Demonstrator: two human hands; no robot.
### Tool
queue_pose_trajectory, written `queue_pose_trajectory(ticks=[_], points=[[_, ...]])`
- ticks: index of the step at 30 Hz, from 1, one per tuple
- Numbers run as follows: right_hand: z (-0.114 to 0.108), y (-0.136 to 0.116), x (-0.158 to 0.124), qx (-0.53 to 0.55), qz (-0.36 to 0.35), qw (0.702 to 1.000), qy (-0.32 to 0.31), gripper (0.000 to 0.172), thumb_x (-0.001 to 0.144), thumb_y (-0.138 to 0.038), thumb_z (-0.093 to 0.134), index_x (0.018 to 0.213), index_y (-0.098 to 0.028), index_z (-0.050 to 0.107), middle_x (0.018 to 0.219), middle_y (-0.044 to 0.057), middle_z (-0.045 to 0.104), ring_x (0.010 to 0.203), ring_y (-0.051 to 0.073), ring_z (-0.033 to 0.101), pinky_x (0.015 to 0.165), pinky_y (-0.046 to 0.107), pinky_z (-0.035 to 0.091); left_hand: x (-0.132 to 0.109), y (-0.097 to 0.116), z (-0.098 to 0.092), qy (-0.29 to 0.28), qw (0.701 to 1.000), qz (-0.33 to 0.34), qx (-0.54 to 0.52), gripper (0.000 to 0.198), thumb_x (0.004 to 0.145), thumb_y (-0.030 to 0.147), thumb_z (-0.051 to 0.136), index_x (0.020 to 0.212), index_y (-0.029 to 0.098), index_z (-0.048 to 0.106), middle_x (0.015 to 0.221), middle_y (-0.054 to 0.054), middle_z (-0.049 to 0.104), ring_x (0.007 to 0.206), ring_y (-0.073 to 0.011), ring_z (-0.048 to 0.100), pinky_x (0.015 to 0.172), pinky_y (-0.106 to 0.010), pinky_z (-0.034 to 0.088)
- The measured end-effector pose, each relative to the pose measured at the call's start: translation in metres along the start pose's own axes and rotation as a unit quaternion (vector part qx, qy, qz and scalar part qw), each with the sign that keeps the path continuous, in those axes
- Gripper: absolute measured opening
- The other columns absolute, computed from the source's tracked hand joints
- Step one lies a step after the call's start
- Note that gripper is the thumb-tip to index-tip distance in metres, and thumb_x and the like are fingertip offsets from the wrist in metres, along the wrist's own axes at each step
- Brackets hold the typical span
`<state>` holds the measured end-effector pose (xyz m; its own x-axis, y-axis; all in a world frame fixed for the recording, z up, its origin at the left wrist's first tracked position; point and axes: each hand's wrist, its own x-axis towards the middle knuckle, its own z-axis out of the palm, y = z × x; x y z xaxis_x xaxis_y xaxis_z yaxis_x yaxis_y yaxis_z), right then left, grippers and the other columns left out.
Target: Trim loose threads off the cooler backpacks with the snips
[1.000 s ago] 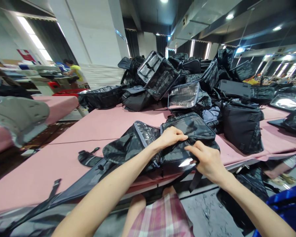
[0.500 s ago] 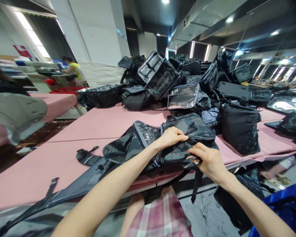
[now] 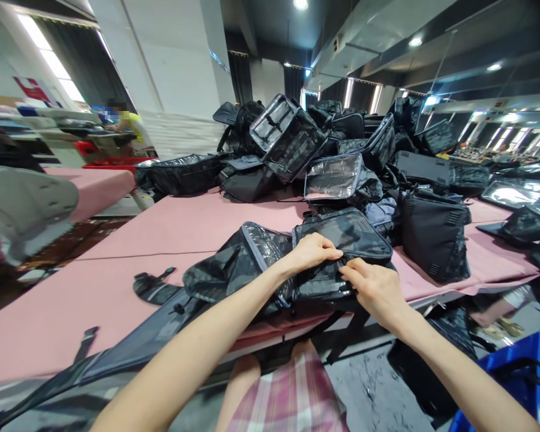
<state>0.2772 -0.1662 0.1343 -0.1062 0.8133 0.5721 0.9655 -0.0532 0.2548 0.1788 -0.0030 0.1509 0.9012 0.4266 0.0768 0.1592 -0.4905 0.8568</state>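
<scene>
A dark camouflage bag [image 3: 355, 231] with a clear plastic panel [image 3: 270, 243] lies near the front edge of the pink-covered table [image 3: 130, 240]. My left hand [image 3: 317, 249] is closed on the bag's edge, fingers pinched at its front seam. Just to the right, my right hand [image 3: 373, 288] pinches at the same front side; the small part between its fingertips is hidden. Both hands are close together, fingertips nearly touching. A long grey-black strap piece [image 3: 139, 333] trails from the bag toward the lower left.
Behind is a large heap of black bags [image 3: 292, 141], with an upright black bag [image 3: 436, 234] at the right. A blue crate [image 3: 522, 384] stands at the lower right. A person [image 3: 132, 123] sits at the far left beyond a grey machine [image 3: 27, 204].
My right hand has moved slightly up and left, nearer my left hand. The dark strap that hung below it has shifted. My left hand stays at the bag's edge.
</scene>
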Motion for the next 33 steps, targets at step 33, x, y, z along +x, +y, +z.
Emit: queue_pose_trajectory(ticks=[33], points=[[-0.004, -0.004, -0.028, 0.024, 0.100, 0.991, 0.082, 0.017, 0.088, -0.026, 0.049, 0.085, -0.016, 0.062, 0.074, 0.004, 0.063, 0.069, 0.013, 0.057, 0.062, 0.024, 0.035, 0.000, -0.003, 0.000, -0.022, 1.000, 0.006, -0.013, 0.037, 0.065, 0.048, 0.056, 0.052, 0.015, 0.048, 0.048, 0.005, 0.032, 0.048, -0.0076, 0.026, 0.046, -0.023, 0.017]])
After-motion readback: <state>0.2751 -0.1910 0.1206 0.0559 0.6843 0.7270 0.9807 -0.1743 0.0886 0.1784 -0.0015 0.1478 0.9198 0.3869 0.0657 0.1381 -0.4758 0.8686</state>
